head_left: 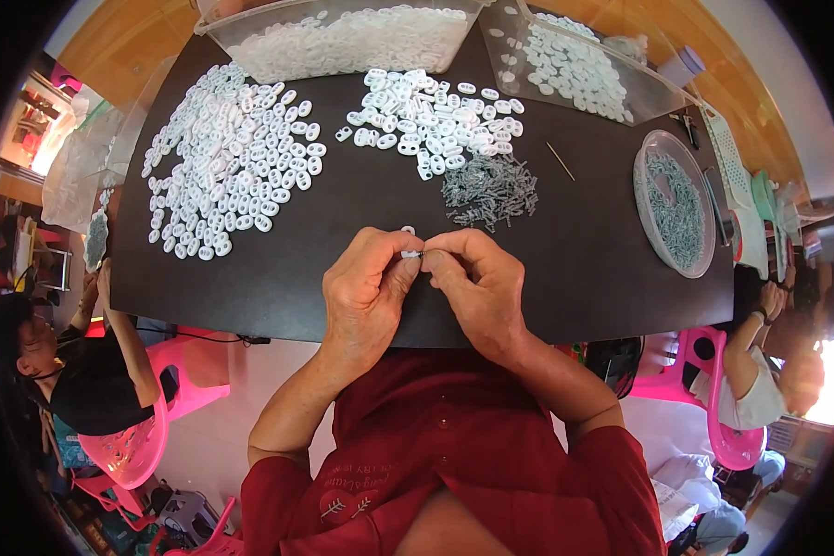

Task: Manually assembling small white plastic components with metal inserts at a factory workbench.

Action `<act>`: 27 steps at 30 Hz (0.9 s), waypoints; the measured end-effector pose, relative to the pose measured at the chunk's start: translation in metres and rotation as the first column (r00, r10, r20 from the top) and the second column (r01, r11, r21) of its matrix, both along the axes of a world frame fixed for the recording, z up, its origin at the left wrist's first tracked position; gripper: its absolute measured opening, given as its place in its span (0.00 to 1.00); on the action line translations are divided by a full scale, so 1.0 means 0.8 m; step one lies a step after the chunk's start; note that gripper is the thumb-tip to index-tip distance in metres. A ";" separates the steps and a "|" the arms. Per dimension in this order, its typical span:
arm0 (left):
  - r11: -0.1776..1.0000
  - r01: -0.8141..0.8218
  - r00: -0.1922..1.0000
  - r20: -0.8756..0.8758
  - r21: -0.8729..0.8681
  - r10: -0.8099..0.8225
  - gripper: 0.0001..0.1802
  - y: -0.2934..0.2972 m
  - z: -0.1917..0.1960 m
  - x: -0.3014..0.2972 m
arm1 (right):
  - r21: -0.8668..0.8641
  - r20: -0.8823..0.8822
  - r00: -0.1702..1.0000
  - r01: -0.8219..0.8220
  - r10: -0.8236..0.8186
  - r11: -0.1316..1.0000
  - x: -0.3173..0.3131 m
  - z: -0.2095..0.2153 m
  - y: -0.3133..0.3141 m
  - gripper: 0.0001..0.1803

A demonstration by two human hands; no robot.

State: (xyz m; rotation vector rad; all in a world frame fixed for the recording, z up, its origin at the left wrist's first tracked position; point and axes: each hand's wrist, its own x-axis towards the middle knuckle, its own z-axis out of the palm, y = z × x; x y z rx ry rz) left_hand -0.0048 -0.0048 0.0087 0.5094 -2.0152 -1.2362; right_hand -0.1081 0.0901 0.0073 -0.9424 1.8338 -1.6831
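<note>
Over the front part of the dark table, my left hand (pixel 366 289) pinches a small white plastic piece (pixel 410 254) between thumb and fingers. My right hand (pixel 480 289) is closed in a pinch right beside it, on a tiny grey piece that mostly hides behind the fingertips. Just beyond my left fingertips shows another white piece (pixel 408 229). A heap of small grey screw-like pieces (pixel 489 190) lies a little past my right hand. Behind it spreads a pile of white oval two-holed pieces (pixel 435 120).
A larger pile of white pieces (pixel 236 157) covers the table's left. Clear bins of white pieces (pixel 343 46) stand at the back. At right are a round tub (pixel 641 185) of grey pieces and a thin stick (pixel 561 161). People sit on pink chairs (pixel 195 371) either side.
</note>
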 end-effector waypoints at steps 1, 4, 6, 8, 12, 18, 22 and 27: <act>1.000 0.000 1.000 0.000 0.001 0.000 0.10 0.001 -0.001 0.000 | 0.020 0.059 0.998 -0.014 0.013 1.000 -0.002 0.002 0.001 0.03; 0.955 -0.005 1.000 -0.020 0.298 0.011 0.07 0.004 -0.004 0.002 | 0.040 0.118 0.992 -0.050 0.045 0.998 -0.005 0.004 0.003 0.05; 0.976 0.003 0.999 0.041 0.217 -0.012 0.08 0.000 -0.002 0.004 | 0.043 0.116 0.991 -0.066 0.061 0.997 -0.006 0.003 0.004 0.05; 0.978 0.006 0.999 0.041 0.206 -0.014 0.08 0.000 -0.001 0.005 | 0.043 0.084 0.995 -0.059 0.055 0.997 -0.005 0.001 0.003 0.05; 0.979 0.012 0.998 0.054 0.204 -0.024 0.08 -0.001 0.002 0.007 | 0.027 0.098 0.994 -0.049 0.047 0.998 -0.002 0.004 0.002 0.04; 0.981 0.005 0.998 0.060 0.191 -0.017 0.08 0.000 0.003 0.007 | 0.025 0.115 0.993 -0.020 0.017 0.999 0.000 0.002 0.000 0.04; 0.984 0.008 0.998 0.065 0.181 -0.020 0.08 0.001 0.001 0.007 | 0.030 0.085 0.996 -0.019 0.017 0.999 0.003 0.000 0.001 0.04; 0.991 0.009 0.998 0.058 0.137 -0.017 0.08 0.001 0.004 0.007 | 0.022 0.079 0.997 -0.021 0.020 1.000 0.005 0.003 0.001 0.04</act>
